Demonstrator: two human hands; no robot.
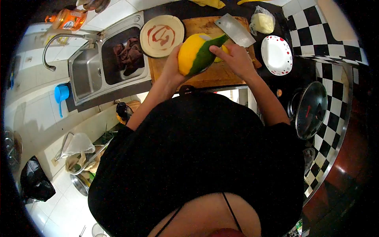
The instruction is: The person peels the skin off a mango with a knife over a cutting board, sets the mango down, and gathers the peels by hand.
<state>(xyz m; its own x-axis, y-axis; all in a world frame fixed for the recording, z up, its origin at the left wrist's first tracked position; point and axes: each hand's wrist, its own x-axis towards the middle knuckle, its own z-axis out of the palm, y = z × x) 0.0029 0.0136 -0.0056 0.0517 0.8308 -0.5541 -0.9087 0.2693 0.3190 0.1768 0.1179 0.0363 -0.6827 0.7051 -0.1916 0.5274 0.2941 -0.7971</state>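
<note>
My left hand (pixel 172 66) is wrapped round the lower left side of a large fruit (pixel 190 53), bright yellow on one side and dark green skin on the other. My right hand (pixel 235 59) is closed at the fruit's right side, its thumb against the green skin. Something small and yellow (pixel 224 50) shows by its fingers, too hidden to name. Both hands are above a wooden cutting board (pixel 193 25). A cleaver (pixel 236 30) lies flat at the board's far right, beyond my right hand.
Left of the board are a round cream plate (pixel 147 29) with reddish smears and a double sink (pixel 85 89) holding a dark cloth (pixel 129 55). To the right are a white red-dotted dish (pixel 276 55), a bagged pale block (pixel 262 22) and a glass lid (pixel 312 110).
</note>
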